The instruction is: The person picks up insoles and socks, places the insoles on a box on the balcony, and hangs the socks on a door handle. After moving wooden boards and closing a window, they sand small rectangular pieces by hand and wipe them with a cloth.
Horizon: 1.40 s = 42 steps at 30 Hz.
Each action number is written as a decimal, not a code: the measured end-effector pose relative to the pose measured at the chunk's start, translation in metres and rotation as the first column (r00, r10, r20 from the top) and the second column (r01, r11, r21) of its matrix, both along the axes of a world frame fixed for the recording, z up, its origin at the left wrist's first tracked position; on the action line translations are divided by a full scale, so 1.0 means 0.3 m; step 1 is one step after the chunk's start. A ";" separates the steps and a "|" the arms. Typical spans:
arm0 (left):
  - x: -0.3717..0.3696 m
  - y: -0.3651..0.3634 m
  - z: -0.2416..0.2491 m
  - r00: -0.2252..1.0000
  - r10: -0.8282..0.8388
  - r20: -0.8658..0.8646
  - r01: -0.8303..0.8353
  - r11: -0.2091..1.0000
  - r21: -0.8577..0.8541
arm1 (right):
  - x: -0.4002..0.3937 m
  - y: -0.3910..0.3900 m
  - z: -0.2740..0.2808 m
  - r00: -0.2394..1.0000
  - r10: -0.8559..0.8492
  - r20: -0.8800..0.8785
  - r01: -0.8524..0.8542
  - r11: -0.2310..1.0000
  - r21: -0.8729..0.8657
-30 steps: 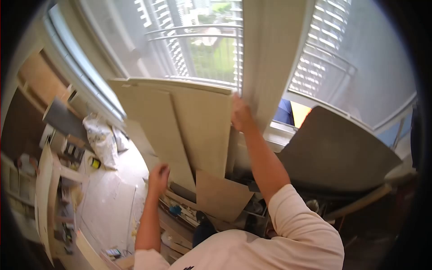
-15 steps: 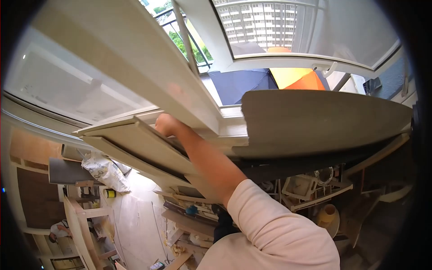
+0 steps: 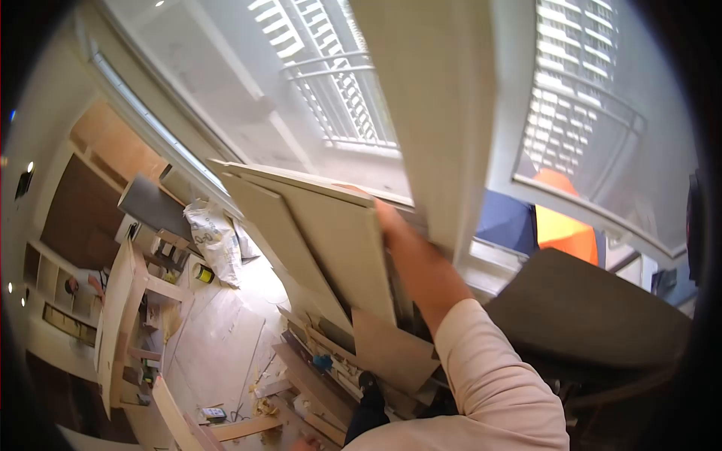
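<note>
My right hand (image 3: 380, 207) reaches over the top edge of a pale flat board (image 3: 338, 233) that leans near the window. Its fingers curl over the board's upper corner, partly hidden behind it. A second, narrower pale board (image 3: 282, 233) leans against the front of this one. Below stands a smaller brownish board (image 3: 391, 349), by my feet. At the bottom edge a small patch of skin, seemingly my left hand (image 3: 307, 445), just shows; its fingers cannot be made out.
A dark grey curved panel (image 3: 587, 308) rises at the right. Window frames (image 3: 451, 113) are close ahead, with an orange and blue umbrella (image 3: 560, 225) outside. Wood scraps (image 3: 263, 406), a white sack (image 3: 214, 244) and a wooden frame (image 3: 128, 316) lie on the left, where another person (image 3: 86, 282) is.
My view has swung to the left, so the boards appear more upright and nearer the middle. My right hand now shows at the board's top corner; before, it was a closed hand behind the boards.
</note>
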<state>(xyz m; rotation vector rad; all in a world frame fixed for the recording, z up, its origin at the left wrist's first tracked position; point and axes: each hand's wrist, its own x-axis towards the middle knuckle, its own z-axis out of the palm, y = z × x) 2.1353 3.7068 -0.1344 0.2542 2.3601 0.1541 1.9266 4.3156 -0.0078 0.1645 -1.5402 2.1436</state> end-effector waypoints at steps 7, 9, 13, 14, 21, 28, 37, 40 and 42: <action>-0.040 -0.151 -0.244 0.849 0.328 0.415 -0.359 0.933 -0.004 | 0.009 0.005 0.049 0.986 0.121 0.112 -0.066 0.914 -0.400; -0.079 -0.074 -0.184 0.829 0.543 0.137 -0.560 0.806 0.193 | 0.010 0.010 0.073 0.985 0.121 0.123 -0.054 0.894 -0.445; -0.511 0.131 0.037 0.995 0.095 -0.024 -0.080 0.925 0.372 | 0.035 0.031 0.130 0.984 0.102 0.149 -0.016 0.871 -0.491; -0.641 0.194 0.112 0.995 -0.014 -0.101 0.055 0.907 0.418 | 0.051 0.028 0.141 0.982 0.095 0.161 -0.003 0.871 -0.492; -1.421 0.818 0.637 0.558 -0.211 -0.803 0.769 0.496 0.404 | 0.161 -0.021 0.246 0.916 -0.266 0.301 0.290 0.956 -0.037; -1.561 0.730 0.608 0.818 -0.222 -0.531 0.570 0.442 0.693 | 0.098 -0.208 0.577 0.488 -0.863 -0.130 0.450 0.121 0.885; -1.522 -0.232 0.226 0.979 0.036 -0.202 0.061 0.890 0.453 | -0.320 -0.375 0.476 0.331 -0.943 -0.045 -0.207 -0.119 0.971; -1.284 -0.501 0.189 0.963 0.269 0.028 -0.261 0.898 0.354 | -0.318 -0.341 0.441 0.303 -0.950 -0.070 -0.198 -0.135 0.971; -1.132 -0.680 0.051 0.923 0.360 0.138 -0.385 0.876 0.292 | -0.322 -0.370 0.445 0.295 -0.951 -0.096 -0.218 -0.165 0.962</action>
